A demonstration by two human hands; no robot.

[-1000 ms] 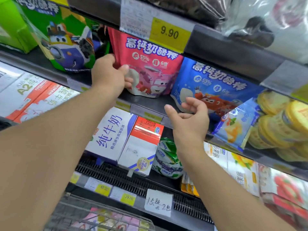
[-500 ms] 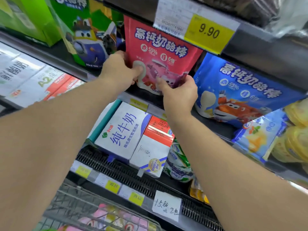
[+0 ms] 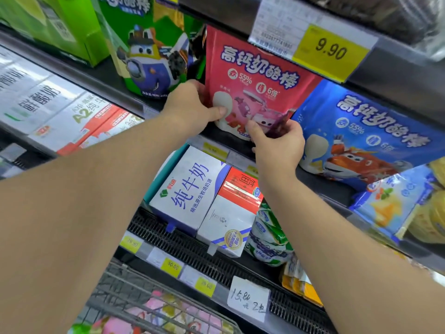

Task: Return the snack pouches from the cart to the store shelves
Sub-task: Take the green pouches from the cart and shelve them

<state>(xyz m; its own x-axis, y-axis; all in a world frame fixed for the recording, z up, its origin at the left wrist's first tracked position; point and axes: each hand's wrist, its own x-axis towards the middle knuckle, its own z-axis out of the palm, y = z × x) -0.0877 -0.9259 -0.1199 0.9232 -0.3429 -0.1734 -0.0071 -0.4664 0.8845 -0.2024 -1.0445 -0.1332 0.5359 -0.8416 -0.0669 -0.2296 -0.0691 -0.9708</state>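
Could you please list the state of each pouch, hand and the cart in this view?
Red pouch: upright on the shelf, gripped at its lower edge by both hands.
Blue pouch: on the shelf to the right of the red one, leaning, untouched.
Green pouch: standing to the left, untouched.
Left hand: closed on the red pouch's lower left.
Right hand: closed on its lower right.
Cart: below, pink pouches inside.
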